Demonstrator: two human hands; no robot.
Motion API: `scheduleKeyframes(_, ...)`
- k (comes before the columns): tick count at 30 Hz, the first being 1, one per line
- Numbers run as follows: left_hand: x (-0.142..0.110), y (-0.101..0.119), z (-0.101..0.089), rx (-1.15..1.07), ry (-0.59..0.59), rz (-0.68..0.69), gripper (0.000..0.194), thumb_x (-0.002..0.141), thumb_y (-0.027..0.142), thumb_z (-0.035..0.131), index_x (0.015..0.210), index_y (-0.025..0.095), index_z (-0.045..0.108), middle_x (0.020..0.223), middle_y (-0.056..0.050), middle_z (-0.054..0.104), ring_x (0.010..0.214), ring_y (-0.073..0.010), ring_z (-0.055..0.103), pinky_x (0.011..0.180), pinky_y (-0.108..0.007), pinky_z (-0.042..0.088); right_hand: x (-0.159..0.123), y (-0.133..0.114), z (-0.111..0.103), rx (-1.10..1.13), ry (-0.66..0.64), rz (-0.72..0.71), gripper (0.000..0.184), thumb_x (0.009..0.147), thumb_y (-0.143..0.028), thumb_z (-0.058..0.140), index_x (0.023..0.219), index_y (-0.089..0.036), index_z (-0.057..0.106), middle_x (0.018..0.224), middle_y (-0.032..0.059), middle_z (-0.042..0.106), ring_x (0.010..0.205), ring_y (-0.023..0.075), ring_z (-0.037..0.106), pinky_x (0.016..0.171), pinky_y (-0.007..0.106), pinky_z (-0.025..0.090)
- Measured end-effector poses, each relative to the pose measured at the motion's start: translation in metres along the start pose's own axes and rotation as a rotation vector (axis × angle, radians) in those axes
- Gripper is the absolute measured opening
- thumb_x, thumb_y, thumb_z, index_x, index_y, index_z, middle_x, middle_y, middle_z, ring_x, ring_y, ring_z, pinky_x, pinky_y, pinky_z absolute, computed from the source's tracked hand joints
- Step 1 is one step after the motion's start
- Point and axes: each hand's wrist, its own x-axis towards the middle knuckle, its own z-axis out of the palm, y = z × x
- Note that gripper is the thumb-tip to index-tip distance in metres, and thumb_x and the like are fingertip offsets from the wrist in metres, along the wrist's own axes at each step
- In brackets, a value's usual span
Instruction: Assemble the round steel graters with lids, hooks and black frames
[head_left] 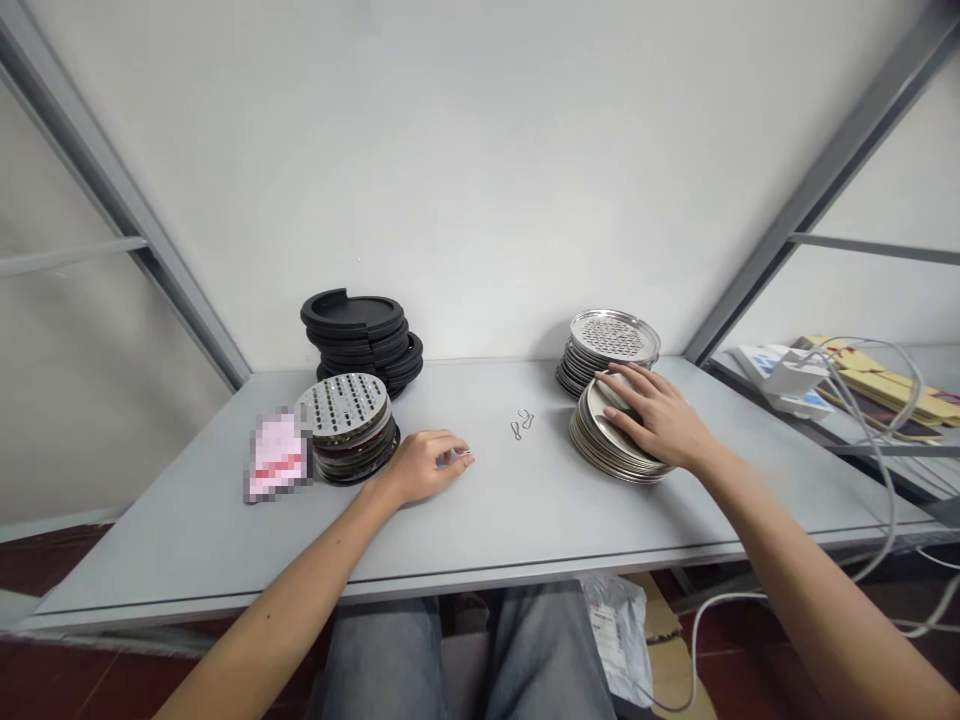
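Observation:
My left hand rests on the table top, its fingers loosely bent, with a gap between thumb and fingertips and nothing held. Just to its left stands a stack of round grater discs, the top one silvery with rows of raised holes. My right hand lies with spread fingers on a stack of shallow round metal plates, covering part of the top one. Behind that is another stack of round metal graters with rims. Small wire clips lie between the hands.
Black round holders are piled at the back left. A pink item, blurred out, sits at the left. Grey metal posts flank the table. White cables hang at the right, beside a shelf with yellow packets.

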Motion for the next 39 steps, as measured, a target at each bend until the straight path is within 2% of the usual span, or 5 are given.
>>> scheduleKeyframes(9, 0.000, -0.001, 0.000, -0.001, -0.018, -0.020, 0.021, 0.092, 0.032, 0.053, 0.092, 0.018, 0.069, 0.090, -0.004, 0.071, 0.077, -0.0144, 0.065, 0.074, -0.025, 0.049, -0.001, 0.003, -0.008, 0.394, 0.071, 0.077, 0.052, 0.098, -0.044, 0.027, 0.142, -0.022, 0.044, 0.146, 0.0079, 0.045, 0.141, 0.0264, 0.031, 0.115, 0.051, 0.026)
scheduleKeyframes(18, 0.000, -0.001, -0.001, 0.000, -0.006, -0.021, 0.022, 0.092, 0.031, 0.052, 0.093, 0.018, 0.069, 0.091, -0.004, 0.071, 0.081, -0.0154, 0.066, 0.078, -0.026, 0.049, -0.004, 0.018, -0.018, 0.777, 0.854, 0.496, 0.062, 0.098, -0.048, 0.017, 0.100, -0.012, 0.068, 0.098, 0.0171, 0.070, 0.097, 0.0240, 0.067, 0.085, 0.039, 0.051)
scheduleKeyframes(23, 0.000, -0.002, 0.000, 0.015, -0.009, -0.030, 0.022, 0.093, 0.030, 0.051, 0.093, 0.019, 0.069, 0.091, -0.004, 0.071, 0.080, -0.0149, 0.065, 0.075, -0.026, 0.049, 0.001, -0.007, -0.026, 0.788, 1.054, 0.594, 0.055, 0.095, -0.047, 0.027, 0.087, -0.011, 0.067, 0.074, 0.0140, 0.067, 0.070, 0.0217, 0.066, 0.064, 0.034, 0.051)
scheduleKeyframes(30, 0.000, -0.004, -0.001, 0.054, 0.007, -0.037, 0.021, 0.092, 0.027, 0.050, 0.091, 0.019, 0.069, 0.086, -0.003, 0.070, 0.074, -0.0140, 0.063, 0.069, -0.024, 0.047, 0.031, -0.103, -0.025, 0.925, 0.481, 0.176, 0.037, 0.094, -0.038, 0.041, 0.123, -0.021, 0.056, 0.088, 0.0052, 0.067, 0.068, 0.0157, 0.064, 0.068, 0.033, 0.053)
scheduleKeyframes(39, 0.002, -0.002, -0.003, 0.071, -0.004, -0.045, 0.020, 0.092, 0.024, 0.050, 0.091, 0.020, 0.069, 0.083, -0.002, 0.069, 0.073, -0.0138, 0.063, 0.072, -0.025, 0.047, 0.092, -0.124, 0.054, 0.859, 0.199, 0.289, 0.024, 0.076, -0.018, 0.050, 0.094, -0.017, 0.066, 0.072, 0.0007, 0.058, 0.065, 0.0137, 0.056, 0.065, 0.027, 0.048)
